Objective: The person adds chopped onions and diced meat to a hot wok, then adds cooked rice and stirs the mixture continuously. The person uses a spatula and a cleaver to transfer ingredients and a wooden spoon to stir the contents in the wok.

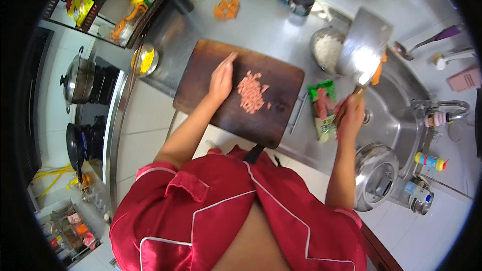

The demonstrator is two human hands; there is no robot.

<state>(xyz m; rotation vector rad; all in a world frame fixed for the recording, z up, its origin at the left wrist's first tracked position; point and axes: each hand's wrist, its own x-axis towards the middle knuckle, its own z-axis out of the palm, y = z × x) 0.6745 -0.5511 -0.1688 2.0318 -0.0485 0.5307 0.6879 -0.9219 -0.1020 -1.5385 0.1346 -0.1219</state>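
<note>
My left hand (222,78) is flat and edge-on over the dark wooden cutting board (203,60), with straight fingers and nothing held. Just right of it lies a heap of diced pink meat (251,93), with a few stray bits apart. My right hand (351,114) is wrapped around the wooden handle of a cleaver (365,41), raised right of the board near the sink. The broad blade partly hides a metal bowl of white rice (327,51). Beside my right hand lies a green food packet (324,126) with pink pieces of meat (322,101) on it.
A steel sink (391,120) with a faucet (452,107) is at right, a shiny metal basin (376,177) below it. A bowl with yellow contents (147,62) stands left of the board. Farther left are a pot (79,81), a frying pan (73,143) and a jar shelf (101,11).
</note>
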